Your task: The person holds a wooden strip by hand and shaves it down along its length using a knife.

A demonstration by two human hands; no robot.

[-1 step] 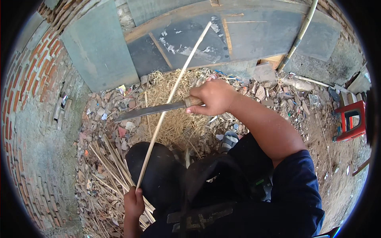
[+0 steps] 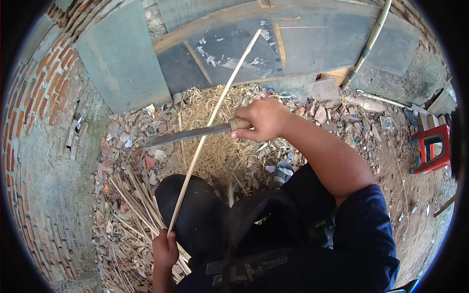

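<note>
A long, pale strip that looks like split bamboo (image 2: 191, 168) slants up and away across my left knee. Near its lower end my left hand (image 2: 165, 250) is closed around it. My right hand (image 2: 261, 118) grips the wooden handle of a long-bladed knife (image 2: 188, 134), whose blade points left. The blade crosses the strip about midway along; whether its edge bites into the strip I cannot tell. Beyond the knife, a heap of pale curled shavings (image 2: 210, 156) covers the ground. Several more strips (image 2: 141, 202) lie in a bundle beside my left leg.
Broken brick and rubble (image 2: 124, 127) cover the ground around the shavings. A worn brick wall (image 2: 53, 161) rises at the left, with grey panels (image 2: 322, 46) along the far side. A bamboo pole (image 2: 367, 46) leans there. At the right stands a red stool (image 2: 432, 149).
My right hand and the knife have shifted very slightly to the right. The strip's far end has dipped a little. My left hand stays in about the same place.
</note>
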